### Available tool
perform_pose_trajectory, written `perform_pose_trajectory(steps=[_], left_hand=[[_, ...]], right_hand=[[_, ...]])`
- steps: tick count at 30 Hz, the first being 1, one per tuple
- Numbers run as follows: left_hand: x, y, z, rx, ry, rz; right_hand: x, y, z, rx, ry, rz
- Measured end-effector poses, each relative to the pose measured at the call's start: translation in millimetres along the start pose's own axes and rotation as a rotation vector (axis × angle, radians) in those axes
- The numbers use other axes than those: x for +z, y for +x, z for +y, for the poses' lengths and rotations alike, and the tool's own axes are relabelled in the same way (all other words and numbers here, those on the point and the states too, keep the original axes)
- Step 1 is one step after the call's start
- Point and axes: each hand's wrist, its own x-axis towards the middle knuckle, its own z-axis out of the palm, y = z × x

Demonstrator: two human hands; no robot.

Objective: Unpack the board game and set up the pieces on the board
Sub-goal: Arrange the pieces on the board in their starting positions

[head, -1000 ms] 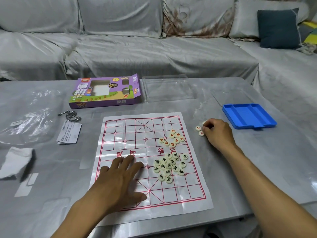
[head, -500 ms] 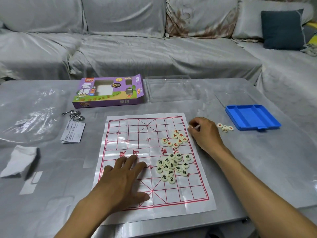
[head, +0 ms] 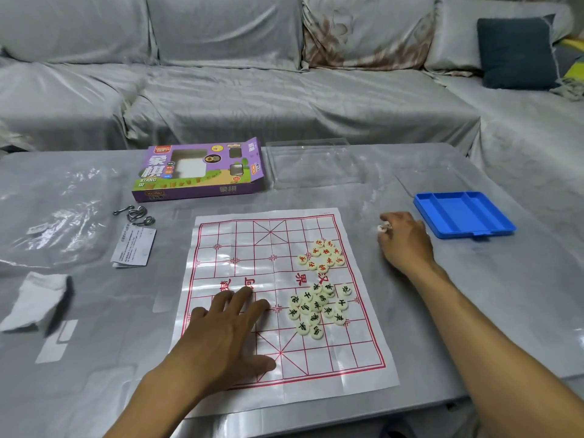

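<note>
Blue tray [head: 463, 216] at right of frame is lying w/ nothing seen inside; purple box [head: 199, 172] upper left. Board [head: 284, 305] is being pressed flat by left hand [head: 227, 330], fingers straight. Pieces [head: 319, 282] are sitting clustered right of centre on board. Right hand [head: 404, 241], 0.5 s ago at board edge, is now curled on pale pieces beside tray.

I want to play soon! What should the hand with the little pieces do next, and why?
Probably carry them over to the board. The right hand grips pale pieces off the board, beside the blue tray, while the other pieces lie in piles on the board, which the left hand presses flat.
</note>
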Motion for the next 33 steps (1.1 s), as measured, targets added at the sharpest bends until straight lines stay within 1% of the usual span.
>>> perform_pose_trajectory(steps=[2,5,10,13,17,21,24,28,33], left_hand=[[0.3,-0.3,-0.8,-0.003,-0.005,-0.006],[1.4,-0.4,-2.0,-0.003,-0.008,-0.009],[0.4,0.4,-1.0,0.001,-0.034,0.0],[0.7,0.3,-0.9,0.004,-0.027,0.006],[1.2,0.3,-1.6,0.002,-0.019,0.006],[-0.3,0.6,-0.5,-0.002,0.002,-0.025],[-1.5,0.7,0.3,-0.008,-0.002,-0.019],[1.1,0.7,-2.2,0.006,0.013,-0.014],[2.7,1.4,-2.6,-0.004,-0.012,-0.017]], right_hand=[[2.7,-1.8,7.5,-0.039,-0.07,-0.035],[5.2,-5.3,5.8,-0.111,-0.023,-0.015],[4.2,-5.7,-2.8,-0.089,0.03,-0.044],[7.5,-4.3,-3.4,-0.124,0.042,-0.081],[10.7,-3.3,-5.1,-0.111,0.057,-0.043],[10.0,-6.0,-14.7,-0.073,0.173,-0.061],[15.6,-15.4,-35.5,-0.125,0.275,-0.064],[25.1,-26.8,-55.5,-0.213,0.314,-0.111],[22.4,-26.0,-57.9,-0.221,0.363,-0.165]])
